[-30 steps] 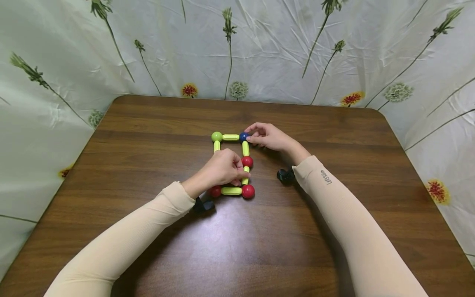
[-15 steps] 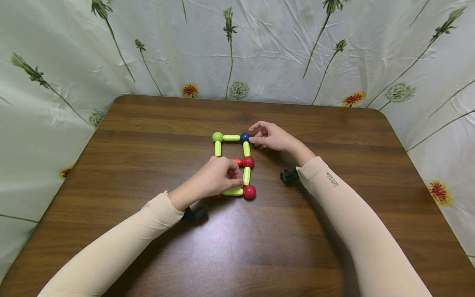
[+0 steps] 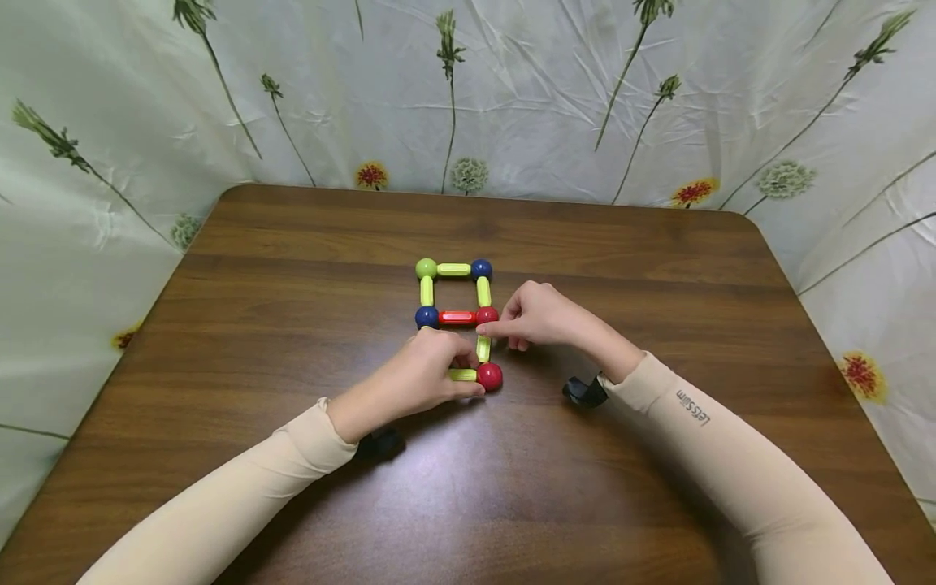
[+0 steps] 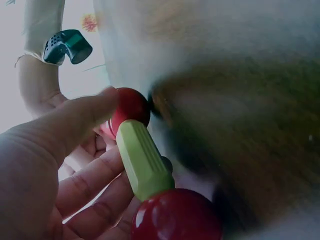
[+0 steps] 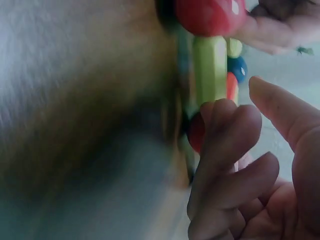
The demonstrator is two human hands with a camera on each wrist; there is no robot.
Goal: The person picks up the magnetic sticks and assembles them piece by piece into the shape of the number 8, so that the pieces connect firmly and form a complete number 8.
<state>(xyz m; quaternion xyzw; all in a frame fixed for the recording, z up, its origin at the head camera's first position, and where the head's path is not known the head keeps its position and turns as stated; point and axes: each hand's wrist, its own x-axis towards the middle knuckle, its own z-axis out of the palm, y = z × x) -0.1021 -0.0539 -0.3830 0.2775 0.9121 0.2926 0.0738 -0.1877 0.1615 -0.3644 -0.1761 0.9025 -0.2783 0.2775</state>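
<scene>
A flat two-cell frame of magnetic balls and rods lies on the brown table. Its far corners are a green ball point(image 3: 426, 268) and a blue ball point(image 3: 481, 269). A red rod point(image 3: 457, 318) joins the middle blue ball point(image 3: 426, 316) and the middle red ball point(image 3: 487, 315). My left hand point(image 3: 417, 366) pinches the front right red ball point(image 4: 131, 106) beside a yellow-green rod point(image 4: 144, 160), covering the front left corner in the head view. My right hand point(image 3: 544, 315) is at the middle red ball, fingertips against the right side rod point(image 5: 210, 65), thumb apart from the fingers.
The wooden table point(image 3: 307, 236) extends around the frame to a rounded far edge. Behind it hangs a pale cloth point(image 3: 541, 97) printed with flowers. Black wrist straps point(image 3: 585, 392) show under both cuffs.
My right hand has left the far blue ball and come nearer, to the middle red ball. My left hand has slid from the right side rod towards the front right red ball.
</scene>
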